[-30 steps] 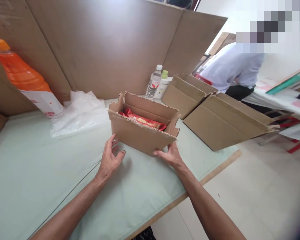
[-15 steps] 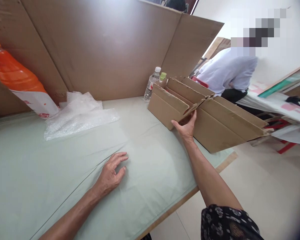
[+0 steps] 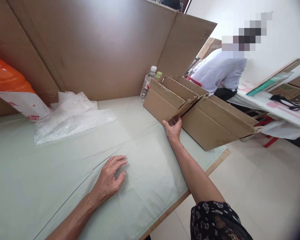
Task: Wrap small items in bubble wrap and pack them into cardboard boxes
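The small cardboard box (image 3: 160, 101) is set upright on the right part of the tabletop (image 3: 65, 173), its ragged top edges left open; its near right corner is touched by the right hand (image 3: 173, 130), whose thumb is laid along the near face while the fingers are partly hidden at the box's right end; whether that grip is closed firmly on the cardboard cannot be told. The left hand (image 3: 112, 176) is held low over the near middle of the cloth-covered surface, fingers loosely curved and spread from the thumb; its grip is open, and nothing is held in it. Just beside the small box, on its right, a longer open carton (image 3: 210, 125) is placed near the tabletop's right edge; on the far side a clear bottle (image 3: 145, 86) with a white cap and a green cap (image 3: 159, 74) can be seen. At the far left, clear plastic wrap (image 3: 72, 118) is spread in a crumpled heap, and near it an orange bottle (image 3: 7, 75) is cut off by the view's edge; the far side is bounded by a tall cardboard panel (image 3: 102, 50). Beyond, at the far right, a person in a pale shirt (image 3: 220, 68) is seen.
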Demonstrator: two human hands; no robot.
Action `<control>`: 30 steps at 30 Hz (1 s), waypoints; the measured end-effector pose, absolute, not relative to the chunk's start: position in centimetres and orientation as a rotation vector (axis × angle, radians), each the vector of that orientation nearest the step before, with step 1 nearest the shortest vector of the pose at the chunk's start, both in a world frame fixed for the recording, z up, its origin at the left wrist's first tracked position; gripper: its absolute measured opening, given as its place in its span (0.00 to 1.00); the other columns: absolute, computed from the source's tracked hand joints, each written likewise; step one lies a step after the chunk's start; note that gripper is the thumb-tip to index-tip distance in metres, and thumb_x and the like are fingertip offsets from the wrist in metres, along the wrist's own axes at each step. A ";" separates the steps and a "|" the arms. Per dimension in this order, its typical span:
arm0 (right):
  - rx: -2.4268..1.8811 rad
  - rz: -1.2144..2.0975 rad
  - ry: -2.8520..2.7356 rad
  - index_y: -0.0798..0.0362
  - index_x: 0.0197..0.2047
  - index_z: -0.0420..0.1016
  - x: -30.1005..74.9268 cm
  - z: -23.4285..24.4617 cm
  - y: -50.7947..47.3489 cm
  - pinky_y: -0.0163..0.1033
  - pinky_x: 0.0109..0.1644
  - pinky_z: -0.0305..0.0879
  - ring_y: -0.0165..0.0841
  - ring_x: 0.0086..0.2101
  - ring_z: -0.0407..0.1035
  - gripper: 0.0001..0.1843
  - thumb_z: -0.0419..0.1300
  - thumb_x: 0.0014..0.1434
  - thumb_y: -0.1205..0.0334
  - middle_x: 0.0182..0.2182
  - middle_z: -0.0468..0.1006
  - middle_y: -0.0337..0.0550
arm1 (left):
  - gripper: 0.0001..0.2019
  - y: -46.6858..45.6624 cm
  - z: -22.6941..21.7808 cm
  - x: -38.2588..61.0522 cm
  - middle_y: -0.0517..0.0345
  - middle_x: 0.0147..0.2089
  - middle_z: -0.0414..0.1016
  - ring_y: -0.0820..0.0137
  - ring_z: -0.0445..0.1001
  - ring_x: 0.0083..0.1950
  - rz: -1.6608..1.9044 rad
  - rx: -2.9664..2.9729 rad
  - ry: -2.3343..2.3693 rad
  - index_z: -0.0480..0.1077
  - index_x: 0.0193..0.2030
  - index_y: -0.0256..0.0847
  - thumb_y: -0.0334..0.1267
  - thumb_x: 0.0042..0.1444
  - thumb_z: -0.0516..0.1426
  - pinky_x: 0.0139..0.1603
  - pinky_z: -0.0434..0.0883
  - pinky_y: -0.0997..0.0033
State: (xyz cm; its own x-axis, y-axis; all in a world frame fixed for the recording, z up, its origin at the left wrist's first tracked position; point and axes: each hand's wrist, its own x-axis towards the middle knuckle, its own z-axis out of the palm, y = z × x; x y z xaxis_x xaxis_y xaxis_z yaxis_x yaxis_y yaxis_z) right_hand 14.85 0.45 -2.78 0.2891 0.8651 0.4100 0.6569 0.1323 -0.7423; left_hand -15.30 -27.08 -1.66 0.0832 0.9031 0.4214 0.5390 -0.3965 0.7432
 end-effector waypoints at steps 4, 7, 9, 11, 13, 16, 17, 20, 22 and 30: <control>-1.655 0.387 -1.514 0.63 0.71 0.51 14.2 -2.7 -3.3 0.58 0.63 0.69 0.52 0.62 0.67 0.48 0.57 0.59 0.39 0.66 0.63 0.70 | 0.16 -26.6 -1.9 -15.3 0.45 0.56 0.79 0.59 0.78 0.57 1.255 1.967 1.416 0.75 0.52 0.40 0.29 0.58 0.55 0.56 0.77 0.53; -1.612 0.467 -1.708 0.63 0.66 0.63 13.4 -2.5 -7.4 0.64 0.71 0.54 0.57 0.66 0.60 0.47 0.61 0.54 0.38 0.66 0.65 0.70 | 0.16 -26.3 -1.7 -14.8 0.45 0.56 0.80 0.59 0.78 0.57 1.244 1.962 1.413 0.76 0.50 0.40 0.29 0.55 0.56 0.58 0.76 0.52; -1.524 0.531 -1.904 0.59 0.59 0.72 12.6 -2.8 -9.8 0.65 0.74 0.46 0.59 0.68 0.57 0.38 0.61 0.55 0.38 0.65 0.68 0.66 | 0.17 -26.1 -1.4 -14.5 0.45 0.55 0.80 0.59 0.78 0.56 1.220 1.948 1.423 0.77 0.49 0.39 0.29 0.52 0.57 0.59 0.76 0.54; -1.419 0.340 -2.235 0.55 0.59 0.74 11.0 -3.6 -11.7 0.69 0.70 0.52 0.59 0.67 0.60 0.33 0.52 0.63 0.38 0.65 0.70 0.62 | 0.16 -25.9 -1.1 -14.5 0.46 0.56 0.80 0.60 0.79 0.55 1.178 1.939 1.459 0.78 0.47 0.39 0.29 0.51 0.59 0.59 0.77 0.56; -1.198 0.178 -2.447 0.52 0.63 0.72 8.7 -4.5 -13.8 0.67 0.67 0.59 0.57 0.66 0.62 0.31 0.48 0.68 0.42 0.66 0.69 0.58 | 0.15 -25.8 -0.6 -15.3 0.48 0.54 0.81 0.62 0.80 0.54 1.129 1.986 1.509 0.78 0.47 0.40 0.30 0.52 0.59 0.58 0.78 0.61; -0.719 0.096 -2.614 0.50 0.68 0.67 4.5 -4.7 -17.8 0.62 0.65 0.63 0.52 0.65 0.64 0.29 0.49 0.70 0.46 0.67 0.69 0.55 | 0.14 -26.8 1.1 -19.1 0.53 0.53 0.82 0.66 0.80 0.55 1.077 2.125 1.723 0.79 0.46 0.44 0.31 0.52 0.62 0.60 0.76 0.67; -0.557 0.117 -2.653 0.49 0.69 0.66 3.1 -4.4 -19.2 0.61 0.65 0.63 0.51 0.65 0.64 0.29 0.51 0.70 0.47 0.67 0.69 0.53 | 0.14 -27.6 2.0 -21.2 0.53 0.55 0.82 0.66 0.79 0.57 1.079 2.134 1.845 0.79 0.46 0.44 0.31 0.52 0.62 0.62 0.75 0.66; -0.260 0.274 -2.716 0.45 0.70 0.66 0.1 -3.2 -21.9 0.58 0.64 0.66 0.49 0.65 0.65 0.30 0.57 0.67 0.48 0.68 0.69 0.49 | 0.17 -30.2 5.9 -30.0 0.42 0.63 0.75 0.54 0.69 0.69 1.175 1.941 2.298 0.77 0.53 0.37 0.30 0.57 0.58 0.74 0.61 0.46; -0.242 0.384 -2.709 0.42 0.68 0.69 -0.9 -2.5 -22.4 0.60 0.62 0.69 0.49 0.64 0.68 0.28 0.59 0.66 0.50 0.66 0.71 0.47 | 0.25 -31.9 8.9 -36.7 0.35 0.71 0.63 0.47 0.52 0.78 1.257 1.738 2.594 0.67 0.65 0.28 0.29 0.60 0.56 0.78 0.42 0.35; -0.412 0.562 -2.653 0.38 0.59 0.79 -1.0 -1.9 -21.4 0.66 0.58 0.74 0.53 0.60 0.72 0.21 0.61 0.63 0.53 0.61 0.77 0.46 | 0.27 -35.4 15.8 -51.5 0.47 0.70 0.66 0.50 0.56 0.75 1.074 1.083 3.131 0.49 0.71 0.20 0.33 0.69 0.45 0.76 0.48 0.45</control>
